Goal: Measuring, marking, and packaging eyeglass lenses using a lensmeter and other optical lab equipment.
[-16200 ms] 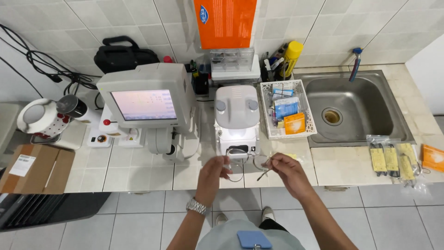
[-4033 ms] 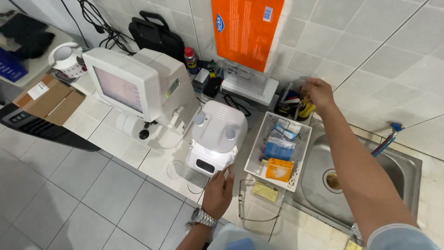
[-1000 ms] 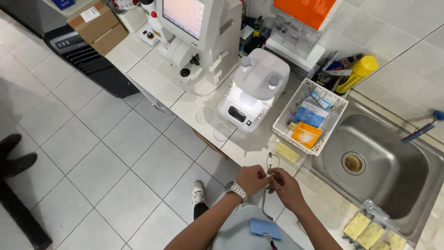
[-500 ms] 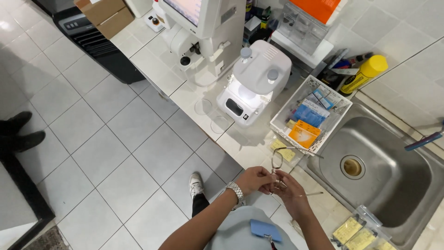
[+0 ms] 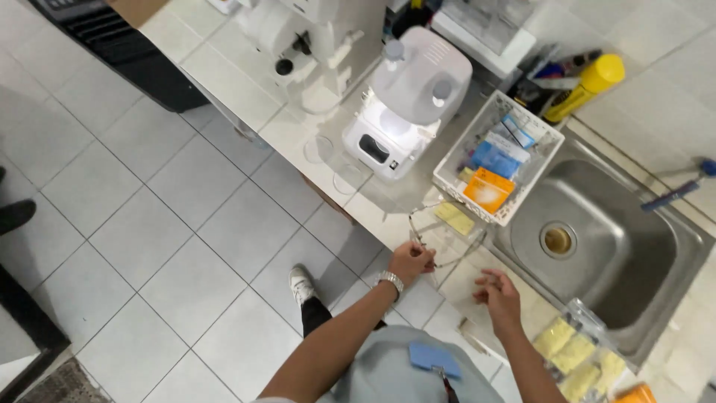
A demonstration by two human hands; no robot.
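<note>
My left hand (image 5: 412, 261), with a watch on its wrist, is closed on one end of a thin wire spectacle frame (image 5: 440, 227) held just above the front edge of the tiled counter (image 5: 298, 130). To the right, my right hand (image 5: 498, 292) hovers over the counter with its fingers apart and nothing in it, clear of the frame. A small yellow pad (image 5: 455, 219) lies on the counter just beyond the frame.
A white lens machine (image 5: 410, 101) stands on the counter. Two clear round lenses (image 5: 333, 164) lie in front of it. Right of it are a white basket (image 5: 456, 153) of blue and orange packets, a steel sink (image 5: 619, 254), a yellow bottle (image 5: 583, 86) and bagged yellow sponges (image 5: 578, 358).
My right hand has let go of the spectacle frame and dropped away to the right. The left hand still holds it. The view has tilted further over the counter.
</note>
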